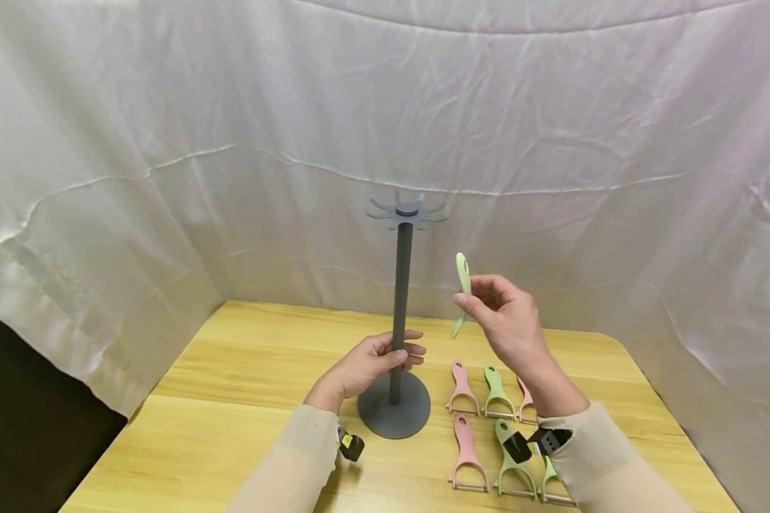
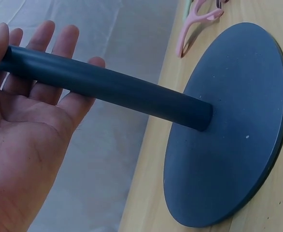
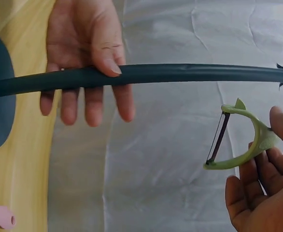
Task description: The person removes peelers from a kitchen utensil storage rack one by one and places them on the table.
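A dark grey stand (image 1: 401, 285) rises from a round base (image 2: 233, 159) to a ring of upturned hooks (image 1: 423, 215), which carry nothing. Low on its pole is my left hand (image 1: 375, 362), with the thumb across the near side and the fingers stretched behind it. To the right of the pole, my right hand (image 1: 516, 324) pinches a light green Y-shaped peeler (image 3: 266, 138) between thumb and fingers. The peeler is raised above the table, handle end up and blade down in the head view, just below hook height and apart from the stand.
Two rows of pink and green peelers lie right of the base, among them a pink peeler (image 1: 465, 445) and a green peeler (image 1: 495, 388). The right forearm partly covers some. Behind the wooden table (image 1: 231, 370) hangs a pale curtain (image 1: 295, 235).
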Demonstrator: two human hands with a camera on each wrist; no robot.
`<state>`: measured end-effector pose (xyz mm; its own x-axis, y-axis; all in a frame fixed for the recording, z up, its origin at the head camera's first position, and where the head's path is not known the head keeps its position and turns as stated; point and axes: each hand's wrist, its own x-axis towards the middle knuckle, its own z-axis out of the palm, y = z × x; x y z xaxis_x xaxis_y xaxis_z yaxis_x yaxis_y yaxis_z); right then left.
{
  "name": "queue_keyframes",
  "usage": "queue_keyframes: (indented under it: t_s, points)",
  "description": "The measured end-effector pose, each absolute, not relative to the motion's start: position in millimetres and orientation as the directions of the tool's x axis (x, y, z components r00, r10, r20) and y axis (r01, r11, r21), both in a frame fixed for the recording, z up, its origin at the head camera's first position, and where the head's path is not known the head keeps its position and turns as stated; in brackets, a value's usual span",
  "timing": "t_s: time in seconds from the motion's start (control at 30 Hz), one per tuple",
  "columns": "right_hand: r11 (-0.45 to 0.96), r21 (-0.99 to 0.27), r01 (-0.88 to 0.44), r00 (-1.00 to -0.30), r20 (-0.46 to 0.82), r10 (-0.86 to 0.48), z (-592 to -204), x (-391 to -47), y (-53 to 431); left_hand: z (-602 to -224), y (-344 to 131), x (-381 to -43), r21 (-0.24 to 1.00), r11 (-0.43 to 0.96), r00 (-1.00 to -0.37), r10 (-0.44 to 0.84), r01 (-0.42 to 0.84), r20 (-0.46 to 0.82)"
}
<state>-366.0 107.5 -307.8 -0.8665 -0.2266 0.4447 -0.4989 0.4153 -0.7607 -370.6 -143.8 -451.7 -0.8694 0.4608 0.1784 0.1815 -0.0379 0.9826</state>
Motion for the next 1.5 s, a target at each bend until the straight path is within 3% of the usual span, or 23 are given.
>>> queue_keyframes:
  t_s: [0.33,0.9,1.5]
  points:
    - [0.506,-0.696,-0.51,-0.852,0.492,-0.181,-322,-356,110,-450,-145,-369,0.984,-0.035,-0.875,0.453,0.173,0.17]
    - [0.562,-0.684,-0.464,-0.872,0.463,-0.157,-339,-353,122,-450,-145,-369,0.987,-0.033,-0.883,0.443,0.158,0.156]
    - [0.705,-0.583,-0.404,-0.872,0.479,-0.103,-371,-350,141,-452,-144,-369,0.986,-0.031,-0.885,0.436,0.165,0.162]
